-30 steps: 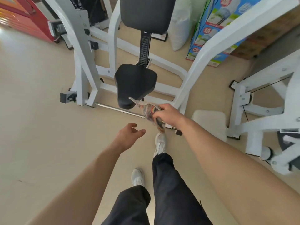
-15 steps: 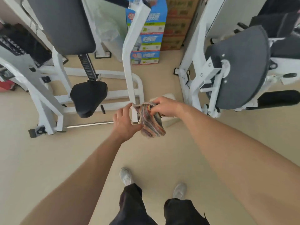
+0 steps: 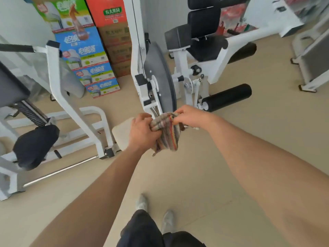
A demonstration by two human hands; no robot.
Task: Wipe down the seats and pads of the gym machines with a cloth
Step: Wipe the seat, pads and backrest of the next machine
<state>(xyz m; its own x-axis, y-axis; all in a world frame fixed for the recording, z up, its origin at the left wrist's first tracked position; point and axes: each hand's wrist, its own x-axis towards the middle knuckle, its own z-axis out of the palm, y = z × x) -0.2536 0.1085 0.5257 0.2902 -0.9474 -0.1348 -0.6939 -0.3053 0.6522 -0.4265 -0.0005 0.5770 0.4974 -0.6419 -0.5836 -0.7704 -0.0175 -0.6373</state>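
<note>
Now cloth (image 3: 166,133) (striped) between both hands, left hand (image 3: 142,131), right hand (image 3: 191,116)

Printed cartons (image 3: 92,56) stacked on beige floor (image 3: 277,113).

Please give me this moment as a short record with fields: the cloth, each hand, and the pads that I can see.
cloth: striped, bunched, held by both hands, touching no pad
left hand: grips the cloth's left side
right hand: pinches its upper edge
pads in view: black seat at left; black roller pad ahead
background: stacked cartons
</note>
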